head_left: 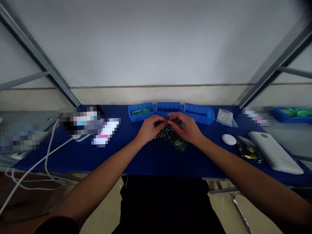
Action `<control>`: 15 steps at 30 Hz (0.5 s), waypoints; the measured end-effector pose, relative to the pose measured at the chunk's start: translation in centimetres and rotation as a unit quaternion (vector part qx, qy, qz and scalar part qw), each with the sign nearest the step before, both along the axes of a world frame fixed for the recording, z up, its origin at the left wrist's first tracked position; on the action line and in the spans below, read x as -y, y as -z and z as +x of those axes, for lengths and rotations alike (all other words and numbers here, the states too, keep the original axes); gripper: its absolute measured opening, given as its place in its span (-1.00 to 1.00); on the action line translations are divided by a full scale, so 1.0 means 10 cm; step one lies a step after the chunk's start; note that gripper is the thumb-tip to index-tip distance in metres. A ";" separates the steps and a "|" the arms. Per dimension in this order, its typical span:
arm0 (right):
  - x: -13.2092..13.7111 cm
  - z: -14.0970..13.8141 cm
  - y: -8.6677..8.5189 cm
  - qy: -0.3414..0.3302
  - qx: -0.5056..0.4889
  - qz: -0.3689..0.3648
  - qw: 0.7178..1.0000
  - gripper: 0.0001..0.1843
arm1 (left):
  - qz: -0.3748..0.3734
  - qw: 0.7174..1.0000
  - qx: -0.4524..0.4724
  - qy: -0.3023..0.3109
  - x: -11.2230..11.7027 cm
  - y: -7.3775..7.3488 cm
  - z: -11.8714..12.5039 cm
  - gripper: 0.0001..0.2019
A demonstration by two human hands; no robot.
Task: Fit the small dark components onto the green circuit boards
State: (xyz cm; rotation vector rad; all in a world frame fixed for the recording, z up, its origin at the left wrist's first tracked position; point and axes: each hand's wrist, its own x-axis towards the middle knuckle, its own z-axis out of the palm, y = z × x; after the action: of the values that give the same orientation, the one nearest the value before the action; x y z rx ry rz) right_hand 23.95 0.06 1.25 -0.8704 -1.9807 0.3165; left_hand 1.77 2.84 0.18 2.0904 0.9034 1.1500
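Blue desk (147, 162) surface supports a pile of small loose parts (169, 134), located beneath both hands. Left hand (151, 128) and right hand (184, 127) meet over the pile with fingers bent and tips close together; whether they grip a part cannot be determined. Three blue plastic bins (169, 106) stand behind in a row; the leftmost contains green pieces (141, 111).
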 end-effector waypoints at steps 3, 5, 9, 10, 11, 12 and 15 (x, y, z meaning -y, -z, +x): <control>-0.01 0.00 0.00 0.005 -0.009 -0.012 1.000 -0.72 | -0.047 0.999 0.026 -0.005 -0.01 0.02 0.01 -0.74; -0.02 0.00 0.00 0.004 -0.008 -0.014 1.000 -0.80 | -0.057 0.998 0.034 -0.006 -0.01 0.02 0.01 -0.72; -0.03 0.00 -0.01 -0.018 -0.012 -0.008 1.000 -0.87 | -0.023 0.999 0.031 0.008 -0.01 0.01 0.00 -0.84; -0.03 0.00 -0.01 -0.023 -0.014 -0.008 1.000 -0.87 | -0.013 0.999 0.030 0.011 -0.01 0.01 0.00 -0.88; -0.03 0.01 0.00 -0.025 -0.017 -0.010 0.999 -0.89 | -0.005 0.999 0.031 0.014 -0.01 0.01 0.00 -0.92; -0.04 0.01 0.00 -0.027 -0.019 -0.010 0.999 -0.90 | 0.001 0.999 0.032 0.014 -0.01 0.01 -0.01 -0.94; -0.03 0.00 0.01 -0.027 -0.020 -0.014 0.999 -0.92 | 0.006 0.999 0.031 0.008 -0.01 0.04 0.00 -0.95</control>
State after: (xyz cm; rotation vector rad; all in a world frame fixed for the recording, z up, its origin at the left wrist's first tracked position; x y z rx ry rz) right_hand 23.93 0.33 1.13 -0.8229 -1.9697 0.3898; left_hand 1.79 2.97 -0.21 2.0569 0.8509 1.2082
